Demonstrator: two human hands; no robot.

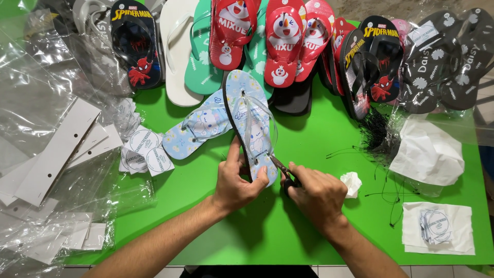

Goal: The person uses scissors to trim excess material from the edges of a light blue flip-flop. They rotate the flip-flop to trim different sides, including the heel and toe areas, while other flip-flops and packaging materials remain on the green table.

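On the green table (309,154), the left hand (237,180) grips a pale-blue printed flip-flop (249,123); the right hand (316,195) closes around dark scissors (284,172) whose blades could nick the clear strap (257,116) or a thumb.

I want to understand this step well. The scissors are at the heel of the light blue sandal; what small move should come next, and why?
Probably close the scissors in the right hand. Their tips already touch the heel edge of the light blue sandal, which the left hand holds tilted on its side. What exactly they cut is too small to see.

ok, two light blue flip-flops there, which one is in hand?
The upright-lying light blue flip-flop, heel gripped by the left hand, with scissors in the right hand at its edge. Its mate lies untouched, angled to the left.
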